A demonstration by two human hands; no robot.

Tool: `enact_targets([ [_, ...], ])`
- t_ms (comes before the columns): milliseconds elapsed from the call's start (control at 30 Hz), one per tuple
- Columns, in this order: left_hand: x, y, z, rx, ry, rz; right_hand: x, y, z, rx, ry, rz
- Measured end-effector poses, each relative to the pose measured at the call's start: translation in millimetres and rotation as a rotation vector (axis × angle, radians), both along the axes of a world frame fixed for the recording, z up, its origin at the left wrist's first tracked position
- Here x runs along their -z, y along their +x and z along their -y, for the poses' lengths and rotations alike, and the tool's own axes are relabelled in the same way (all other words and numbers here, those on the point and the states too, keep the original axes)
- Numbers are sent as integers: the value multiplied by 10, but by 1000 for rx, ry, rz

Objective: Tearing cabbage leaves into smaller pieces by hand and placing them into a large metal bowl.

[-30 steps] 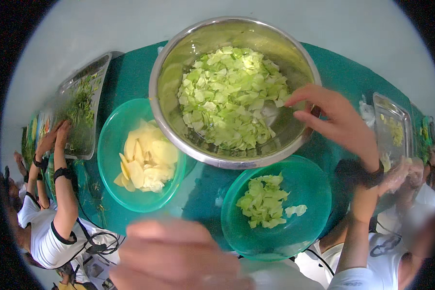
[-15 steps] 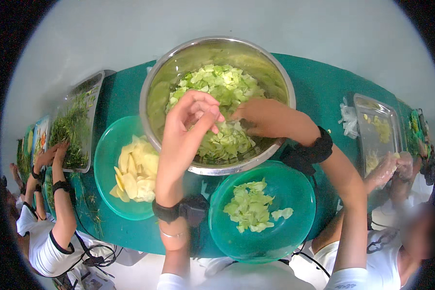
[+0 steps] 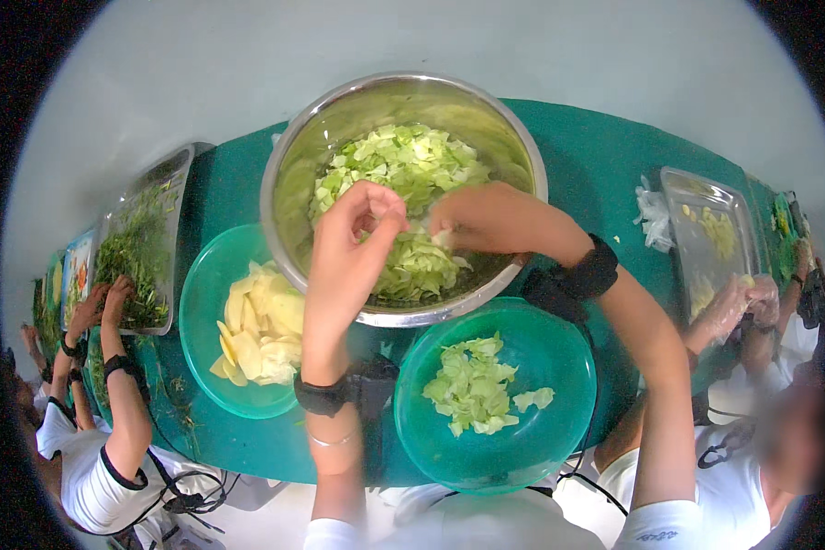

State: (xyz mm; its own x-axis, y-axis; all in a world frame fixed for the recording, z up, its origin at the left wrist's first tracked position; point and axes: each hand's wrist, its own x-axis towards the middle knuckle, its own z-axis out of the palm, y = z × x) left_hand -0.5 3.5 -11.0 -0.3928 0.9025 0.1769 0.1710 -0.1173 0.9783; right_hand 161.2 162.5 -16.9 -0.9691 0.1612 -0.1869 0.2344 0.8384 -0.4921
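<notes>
A large steel bowl [image 3: 522, 147] holds chopped pale green leaves [image 3: 403, 160] that look like cabbage. Above its near left part is my left hand [image 3: 362, 234], its fingers curled in a pinch; whatever is between them is hidden. My right hand [image 3: 486, 218] reaches over the bowl from the right, fingers bent together, slightly blurred, with a pale leaf piece [image 3: 445, 238] at the tips. In front of the steel bowl, a green plastic bowl [image 3: 550, 440] carries more leaf pieces [image 3: 472, 385].
To the left, another green bowl [image 3: 206, 367] holds pale yellow slices [image 3: 261, 321]. Metal trays of greens [image 3: 133, 247] and of pale pieces [image 3: 720, 238] stand at either side, with co-workers' hands [image 3: 738, 302] over them. A crumpled plastic bag [image 3: 653, 218] lies by the right tray.
My right hand has drawn up and left, out of the leaves and closer to my left hand. My left fingers have curled in more. The whole view has shifted slightly.
</notes>
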Motion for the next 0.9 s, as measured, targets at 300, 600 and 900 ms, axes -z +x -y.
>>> enact_targets([
  [300, 30, 27, 31, -29, -82, -252, 18, -2, 26, 139, 75, -186],
  [600, 66, 34, 54, -44, -98, -262, 57, -18, 40, 225, 112, -159],
  [900, 65, 32, 37, -14, -74, -244, 139, 35, 24, 171, 466, -30],
])
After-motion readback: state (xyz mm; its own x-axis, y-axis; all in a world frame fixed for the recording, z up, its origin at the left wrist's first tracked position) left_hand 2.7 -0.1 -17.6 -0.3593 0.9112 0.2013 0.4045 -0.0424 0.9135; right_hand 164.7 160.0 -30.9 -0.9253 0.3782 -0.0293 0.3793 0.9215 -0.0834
